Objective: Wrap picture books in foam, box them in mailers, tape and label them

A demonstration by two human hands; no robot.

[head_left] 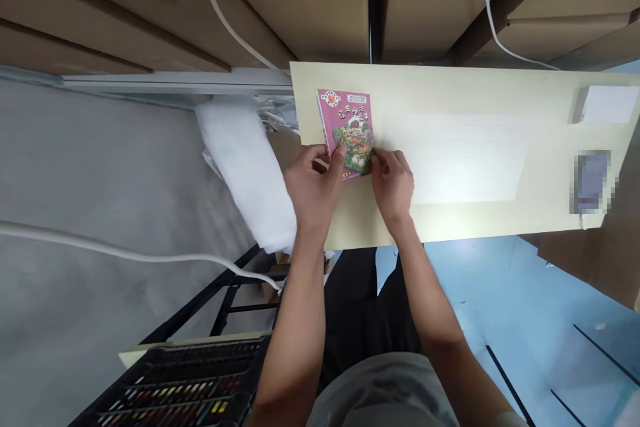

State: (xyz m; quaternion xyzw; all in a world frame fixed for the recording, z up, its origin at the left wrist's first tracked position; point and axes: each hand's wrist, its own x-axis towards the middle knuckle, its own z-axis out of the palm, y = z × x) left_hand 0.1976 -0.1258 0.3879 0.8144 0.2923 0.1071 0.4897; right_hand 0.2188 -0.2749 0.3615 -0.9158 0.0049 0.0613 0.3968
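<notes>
A pink booklet (pixel 347 121) with a colourful picture on its cover lies at the left end of the cream table. Around its lower left edge my left hand (pixel 316 177) is closed, with the thumb pressed on the cover. My right hand (pixel 392 181) pinches the booklet's lower right edge between thumb and fingers. To the right of that hand, a large white sheet of paper (pixel 455 157) lies flat on the table. The fingertips under the booklet are hidden.
On the cream table (pixel 547 203), a white box (pixel 607 105) and a blurred-out phone-like object (pixel 593 181) sit at the right end. Cardboard boxes (pixel 320 10) line the back. A white wrapped roll (pixel 250 173) stands left; a black crate (pixel 185 380) is at lower left.
</notes>
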